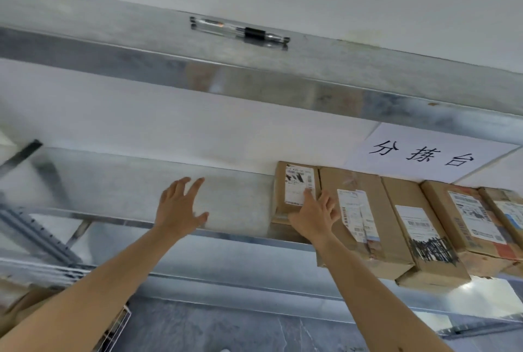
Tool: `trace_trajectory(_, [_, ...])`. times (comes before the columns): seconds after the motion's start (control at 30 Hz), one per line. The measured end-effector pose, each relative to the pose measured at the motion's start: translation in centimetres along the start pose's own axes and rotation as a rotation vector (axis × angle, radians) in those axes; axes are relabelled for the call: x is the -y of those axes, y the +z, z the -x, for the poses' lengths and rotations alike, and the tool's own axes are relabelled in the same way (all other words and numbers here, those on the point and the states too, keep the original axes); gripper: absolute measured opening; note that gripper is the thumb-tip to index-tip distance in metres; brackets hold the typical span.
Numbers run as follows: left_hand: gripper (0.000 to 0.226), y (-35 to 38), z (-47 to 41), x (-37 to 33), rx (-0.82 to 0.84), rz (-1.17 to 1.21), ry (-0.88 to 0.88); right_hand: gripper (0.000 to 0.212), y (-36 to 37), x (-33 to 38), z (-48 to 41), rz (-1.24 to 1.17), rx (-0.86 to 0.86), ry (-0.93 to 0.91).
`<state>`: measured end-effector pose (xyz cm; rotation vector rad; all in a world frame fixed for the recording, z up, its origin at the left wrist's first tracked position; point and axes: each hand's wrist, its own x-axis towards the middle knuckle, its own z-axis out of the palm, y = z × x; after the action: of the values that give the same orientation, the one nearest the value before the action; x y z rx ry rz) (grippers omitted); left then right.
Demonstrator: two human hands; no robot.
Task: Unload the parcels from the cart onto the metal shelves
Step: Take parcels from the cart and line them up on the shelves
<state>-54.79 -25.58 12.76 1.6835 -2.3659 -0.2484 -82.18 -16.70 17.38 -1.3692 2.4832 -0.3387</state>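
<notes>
head view: i read the right hand (311, 218) as the working one, its fingers (308, 196) spread and nearly straight, lying flat on the white label (298, 179) of the small parcel (295, 191), not curled round it. that parcel sits on the middle metal shelf (232, 196), leftmost in a row of parcels (424, 224), touching its neighbour at 3 o'clock, long axis running 12 to 6, front to back. the left hand (181, 207) is splayed and loose over bare shelf, holding nothing, the parcel at its 3 o'clock, near but apart. so the right is nearer; i judge any last nudge goes toward 12, deeper onto the shelf. the box is plain brown cardboard, taped, crisp-edged; the shelf is dull galvanised sheet, likely slick. at 12 the top shelf (113, 29) carries pens (240, 31); at 2 hangs a paper sign (424, 153); the wire cart (116, 329) shows at 7
</notes>
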Motion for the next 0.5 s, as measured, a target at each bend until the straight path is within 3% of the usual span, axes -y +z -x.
trace_trajectory(0.07, [0.084,-0.9,1.5,2.1,-0.016,-0.023,-0.086,0.070,0.4,1.3,0.6,-0.076,-0.058,-0.003])
trace_trajectory(0.17, [0.087,-2.1,4.0,5.6,-0.042,-0.083,-0.187,0.067,1.2,3.6,1.8,-0.113,-0.201,-0.158])
trace_trajectory(0.3, [0.089,-3.9,8.4,9.8,-0.065,-0.184,-0.308,0.066,3.1,7.6,3.8,-0.021,-0.159,-0.452])
trace_trajectory(0.5, [0.089,-5.7,16.5,15.1,-0.086,-0.270,-0.496,0.070,7.8,14.4,6.8,0.077,-0.088,-0.707])
